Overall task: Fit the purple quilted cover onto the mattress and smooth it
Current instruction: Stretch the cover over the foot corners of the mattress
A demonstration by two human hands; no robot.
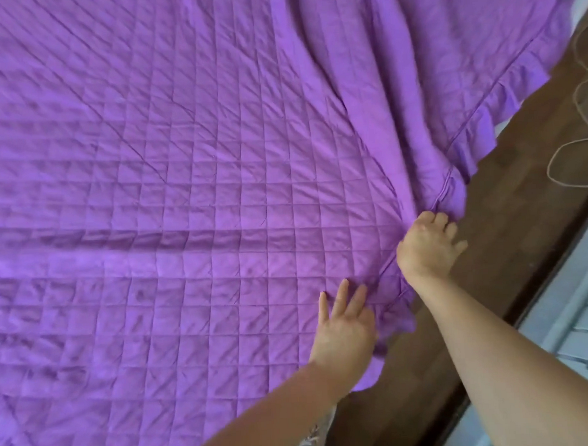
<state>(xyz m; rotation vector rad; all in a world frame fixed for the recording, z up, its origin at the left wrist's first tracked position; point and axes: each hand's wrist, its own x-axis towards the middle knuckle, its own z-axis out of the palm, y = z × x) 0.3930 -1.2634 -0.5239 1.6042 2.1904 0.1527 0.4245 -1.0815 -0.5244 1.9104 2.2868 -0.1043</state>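
Cover [182, 160] edge gripped by right hand [428, 247], left hand [344, 325] flat

The cover [183, 194] is purple, quilted in a grid of squares; its ruffle [480, 133] beyond the right fingers [450, 228] is plain purple. The bed frame [521, 206] is dark brown.

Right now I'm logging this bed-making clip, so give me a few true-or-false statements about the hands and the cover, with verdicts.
1. The left hand lies flat on the purple quilted cover. True.
2. The right hand lies flat on the cover too. False: its fingers grip the cover at its ruffled edge.
3. The cover is wrinkled near the ruffled edge. True.
4. The cover is plain, without stitching. False: it is stitched in squares.
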